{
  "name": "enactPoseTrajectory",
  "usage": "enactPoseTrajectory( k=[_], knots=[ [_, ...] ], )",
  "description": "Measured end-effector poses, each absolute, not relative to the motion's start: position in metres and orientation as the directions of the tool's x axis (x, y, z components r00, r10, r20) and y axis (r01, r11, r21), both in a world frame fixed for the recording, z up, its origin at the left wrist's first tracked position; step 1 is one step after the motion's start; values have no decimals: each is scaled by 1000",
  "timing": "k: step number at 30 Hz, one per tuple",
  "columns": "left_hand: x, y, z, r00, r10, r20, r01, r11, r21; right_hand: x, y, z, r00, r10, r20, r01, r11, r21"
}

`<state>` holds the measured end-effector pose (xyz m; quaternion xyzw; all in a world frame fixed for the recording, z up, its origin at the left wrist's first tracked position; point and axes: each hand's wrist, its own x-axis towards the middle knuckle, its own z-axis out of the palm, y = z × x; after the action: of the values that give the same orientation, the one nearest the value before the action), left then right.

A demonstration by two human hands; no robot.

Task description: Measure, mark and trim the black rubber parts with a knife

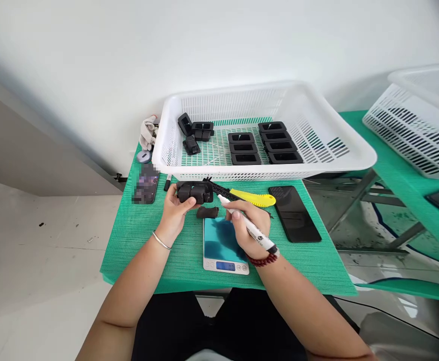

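Observation:
My left hand (175,213) is closed around a black molded part (195,192), held above the table just in front of the basket. In my right hand (251,225) is a white marker (256,233), gripped like a pen. Its tip points at the right end of the black part; whether they touch I cannot tell. Below my hands lies a small digital scale (223,240) with a shiny plate and a lit display. A small dark piece (207,212) rests just behind the scale. Behind my right hand lies a yellow utility knife (253,197).
A white plastic basket (340,155) with several black parts (245,148) stands at the back. A black phone (294,213) lies to the right, another phone (147,185) to the left. A black cap (167,184) and white glove (149,131) are near the basket. Another basket (411,125) stands far right.

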<state>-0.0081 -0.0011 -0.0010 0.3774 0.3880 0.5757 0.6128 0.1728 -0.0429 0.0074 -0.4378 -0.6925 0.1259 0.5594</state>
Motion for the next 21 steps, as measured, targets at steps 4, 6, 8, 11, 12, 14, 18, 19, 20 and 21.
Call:
enactPoseTrajectory(
  k=[4,6,8,11,12,14,18,19,20,21],
  knots=[
    [-6,-3,0,35,998,-53,-400,62,914,171,-42,13,-52,739,672,480,609,-632],
    [-6,-3,-1,39,998,-53,-399,64,915,171,-41,14,-70,736,673,497,611,-616],
    [-5,-4,-1,40,998,-50,-398,62,916,170,-40,14,-84,734,674,515,611,-601],
    [-4,-4,0,38,998,-43,-386,54,921,169,-40,13,-78,725,684,549,604,-578],
    [-4,-4,0,40,998,-44,-377,56,925,169,-41,12,-66,722,689,561,597,-573],
    [-4,-4,0,44,998,-52,-361,65,930,169,-41,11,-26,714,700,584,579,-569],
    [-5,-3,-2,50,997,-57,-368,71,927,170,-40,9,74,706,704,614,524,-591],
    [-6,-2,-3,52,997,-51,-372,67,926,172,-40,9,93,708,700,628,504,-593],
    [-6,-2,-4,56,997,-44,-376,62,925,174,-41,10,105,712,694,646,482,-592],
    [-7,-1,-4,62,997,-35,-381,57,923,177,-42,10,108,716,690,667,463,-584]
  ],
)
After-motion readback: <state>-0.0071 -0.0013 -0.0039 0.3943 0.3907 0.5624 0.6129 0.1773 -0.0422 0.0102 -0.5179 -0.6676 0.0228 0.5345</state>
